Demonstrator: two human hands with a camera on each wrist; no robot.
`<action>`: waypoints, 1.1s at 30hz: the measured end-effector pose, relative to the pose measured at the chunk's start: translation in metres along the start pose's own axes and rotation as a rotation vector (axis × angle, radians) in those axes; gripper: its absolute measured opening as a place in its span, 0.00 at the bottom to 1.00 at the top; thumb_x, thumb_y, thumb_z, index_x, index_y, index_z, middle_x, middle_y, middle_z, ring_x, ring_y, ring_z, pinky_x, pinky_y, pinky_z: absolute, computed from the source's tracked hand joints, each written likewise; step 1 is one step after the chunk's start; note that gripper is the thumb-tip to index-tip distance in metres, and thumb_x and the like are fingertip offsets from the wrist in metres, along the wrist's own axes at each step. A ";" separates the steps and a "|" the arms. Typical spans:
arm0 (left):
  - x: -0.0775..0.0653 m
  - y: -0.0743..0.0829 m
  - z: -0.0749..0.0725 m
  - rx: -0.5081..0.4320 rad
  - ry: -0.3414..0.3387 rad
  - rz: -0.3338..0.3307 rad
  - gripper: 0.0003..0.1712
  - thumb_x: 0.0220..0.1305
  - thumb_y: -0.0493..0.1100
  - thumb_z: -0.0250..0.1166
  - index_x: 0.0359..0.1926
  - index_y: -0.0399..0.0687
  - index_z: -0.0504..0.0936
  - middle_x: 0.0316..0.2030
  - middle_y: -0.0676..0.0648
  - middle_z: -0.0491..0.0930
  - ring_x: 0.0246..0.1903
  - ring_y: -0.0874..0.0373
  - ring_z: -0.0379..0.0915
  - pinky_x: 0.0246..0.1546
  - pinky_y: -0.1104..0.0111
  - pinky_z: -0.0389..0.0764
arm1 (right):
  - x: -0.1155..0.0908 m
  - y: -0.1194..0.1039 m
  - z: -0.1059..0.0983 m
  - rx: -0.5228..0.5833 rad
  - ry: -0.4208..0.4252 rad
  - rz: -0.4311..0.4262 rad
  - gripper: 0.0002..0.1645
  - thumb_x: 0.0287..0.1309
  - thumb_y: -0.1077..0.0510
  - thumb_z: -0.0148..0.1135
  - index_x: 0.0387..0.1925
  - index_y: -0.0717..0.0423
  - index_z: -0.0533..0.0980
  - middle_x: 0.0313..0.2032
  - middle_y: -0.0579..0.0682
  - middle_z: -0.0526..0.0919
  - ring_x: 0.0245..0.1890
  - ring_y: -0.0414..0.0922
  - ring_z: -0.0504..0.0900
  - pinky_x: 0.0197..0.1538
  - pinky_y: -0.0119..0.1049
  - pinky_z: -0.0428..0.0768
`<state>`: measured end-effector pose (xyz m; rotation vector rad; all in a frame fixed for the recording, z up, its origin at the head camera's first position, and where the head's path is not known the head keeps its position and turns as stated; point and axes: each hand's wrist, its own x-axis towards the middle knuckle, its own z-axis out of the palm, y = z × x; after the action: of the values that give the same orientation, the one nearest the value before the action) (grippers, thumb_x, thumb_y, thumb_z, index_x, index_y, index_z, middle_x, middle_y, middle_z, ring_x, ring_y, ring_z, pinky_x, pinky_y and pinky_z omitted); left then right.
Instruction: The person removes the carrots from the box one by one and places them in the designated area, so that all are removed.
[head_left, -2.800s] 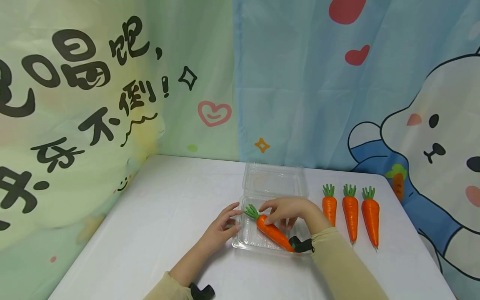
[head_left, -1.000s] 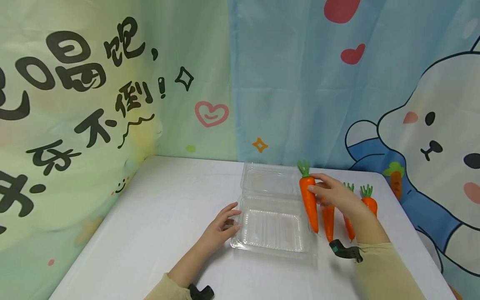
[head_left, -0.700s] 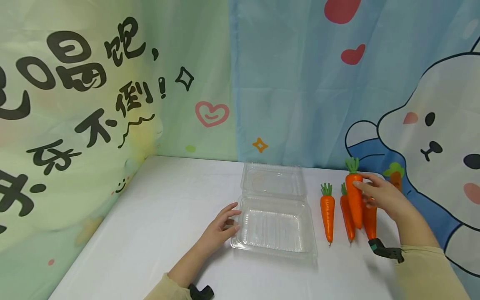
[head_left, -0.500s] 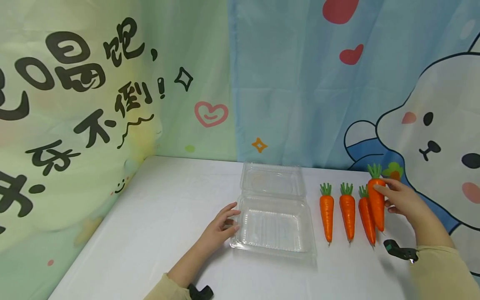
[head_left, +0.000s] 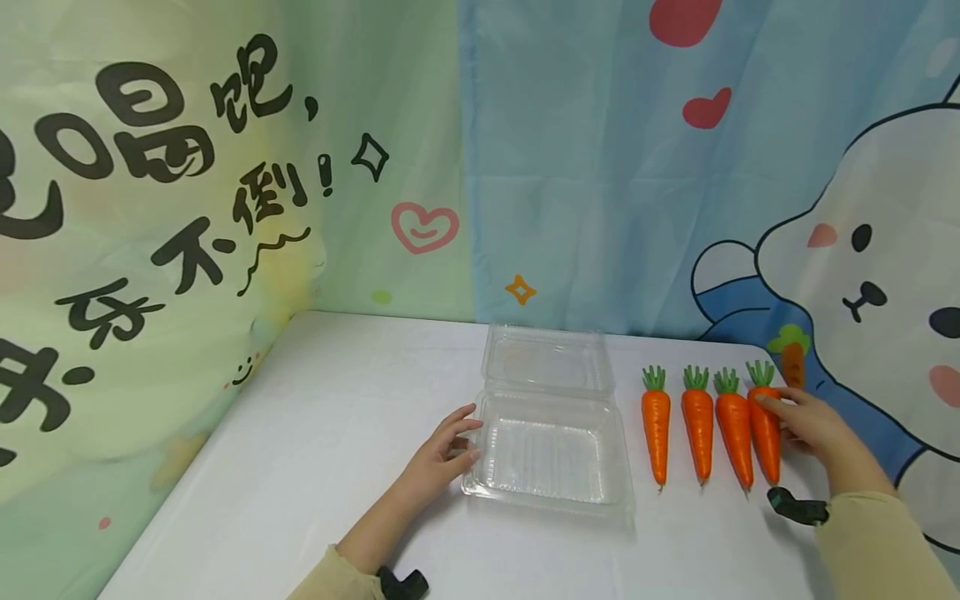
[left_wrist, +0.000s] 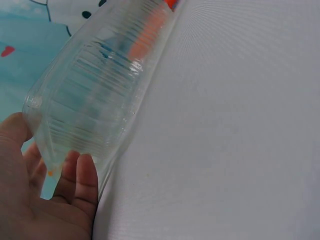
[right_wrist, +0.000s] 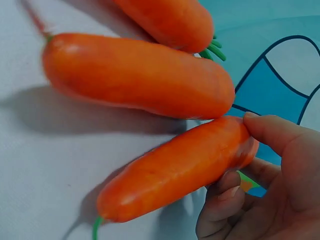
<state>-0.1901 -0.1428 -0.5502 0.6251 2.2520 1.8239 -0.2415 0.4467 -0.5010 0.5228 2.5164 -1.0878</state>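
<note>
At the right end of a row of carrots, my right hand (head_left: pixel 813 427) pinches an orange carrot (head_left: pixel 765 433) with green leaf stubs near its top. In the right wrist view, thumb and fingers hold the thick end of that carrot (right_wrist: pixel 175 167), right beside a neighbouring carrot (right_wrist: pixel 140 77). A clear plastic clamshell box (head_left: pixel 555 454) stands left of the row with its lid folded back and nothing inside. My left hand (head_left: pixel 442 454) rests against the box's left rim with loosely bent fingers; in the left wrist view, its fingers (left_wrist: pixel 86 175) touch the box wall.
Several carrots stand in line between the box and the held one, among them one at the left (head_left: pixel 656 429). The white table (head_left: pixel 352 400) meets a printed curtain (head_left: pixel 570 167) at the back. Dark wrist camera mounts (head_left: pixel 798 507) sit on both wrists.
My right hand has lifted the carrot out of the box, carried it rightward over the others and lowered it at the row's right end. The left hand has stayed by the box.
</note>
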 end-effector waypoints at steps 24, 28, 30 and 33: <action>0.001 0.001 0.000 0.015 -0.001 -0.014 0.27 0.69 0.41 0.62 0.67 0.44 0.70 0.76 0.54 0.52 0.53 0.52 0.70 0.48 0.72 0.78 | -0.007 -0.011 0.026 -0.010 -0.094 -0.021 0.67 0.58 0.19 0.46 0.75 0.66 0.42 0.52 0.70 0.68 0.41 0.51 0.72 0.36 0.35 0.74; 0.002 -0.001 0.000 0.015 -0.001 -0.009 0.27 0.69 0.40 0.62 0.66 0.43 0.70 0.76 0.54 0.53 0.53 0.52 0.70 0.48 0.73 0.77 | -0.008 -0.012 0.029 0.001 -0.106 -0.035 0.64 0.61 0.22 0.46 0.75 0.67 0.41 0.51 0.69 0.68 0.40 0.51 0.72 0.37 0.37 0.74; 0.002 -0.001 0.001 0.015 -0.002 -0.005 0.27 0.69 0.40 0.62 0.66 0.43 0.70 0.76 0.54 0.53 0.53 0.53 0.70 0.48 0.73 0.77 | -0.009 -0.013 0.029 0.002 -0.108 -0.038 0.64 0.61 0.22 0.46 0.75 0.68 0.41 0.49 0.67 0.69 0.39 0.50 0.72 0.36 0.37 0.74; 0.003 -0.002 0.002 0.010 -0.004 0.002 0.27 0.68 0.40 0.62 0.66 0.43 0.70 0.76 0.52 0.52 0.52 0.53 0.70 0.47 0.73 0.78 | -0.011 -0.015 0.029 0.001 -0.108 -0.035 0.64 0.61 0.23 0.46 0.74 0.69 0.42 0.43 0.63 0.70 0.37 0.49 0.71 0.35 0.37 0.72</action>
<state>-0.1925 -0.1401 -0.5519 0.6319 2.2609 1.8116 -0.2341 0.4132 -0.5060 0.4104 2.4399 -1.0999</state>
